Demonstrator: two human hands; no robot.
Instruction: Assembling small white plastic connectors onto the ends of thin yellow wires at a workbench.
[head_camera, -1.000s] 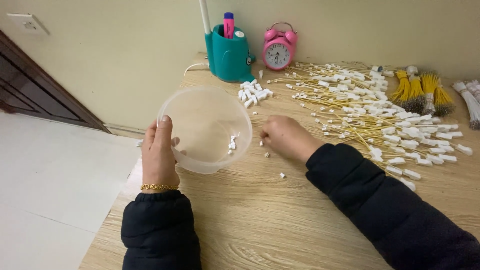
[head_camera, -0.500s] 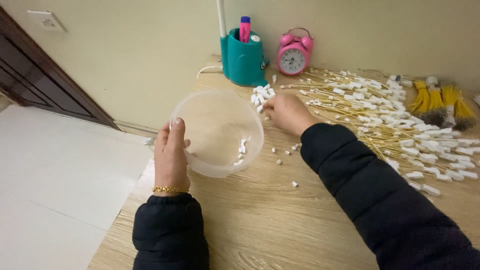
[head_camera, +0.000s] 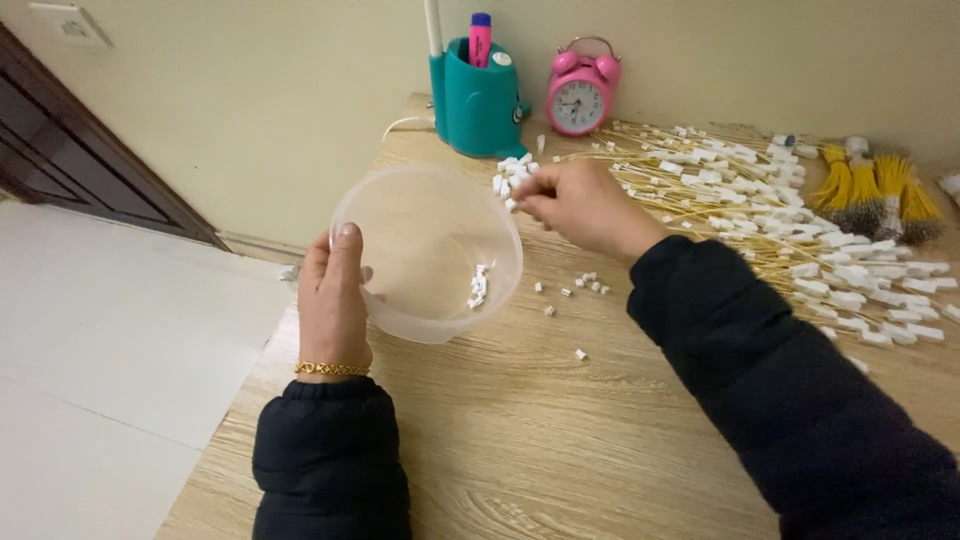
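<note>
My left hand (head_camera: 333, 295) grips the near rim of a clear plastic bowl (head_camera: 415, 215), tilted toward me at the table's left edge. Several small white connectors (head_camera: 478, 286) lie inside the bowl. My right hand (head_camera: 578, 203) is at a little heap of white connectors (head_camera: 512, 172) just beyond the bowl, its fingertips pinched on some of them. More loose white connectors (head_camera: 580, 285) are scattered on the wood to the right of the bowl.
A wooden table (head_camera: 560, 440) carries a spread of yellow wires with white plugs (head_camera: 800, 225), bundled yellow wires (head_camera: 875, 185), a teal pen holder (head_camera: 480, 95) and a pink alarm clock (head_camera: 578, 95) by the wall. The table's left edge drops to a white floor (head_camera: 110, 340).
My right hand has moved away from the loose pieces near the bowl, up to the heap of connectors by the pen holder. The bowl stays held in my left hand.
</note>
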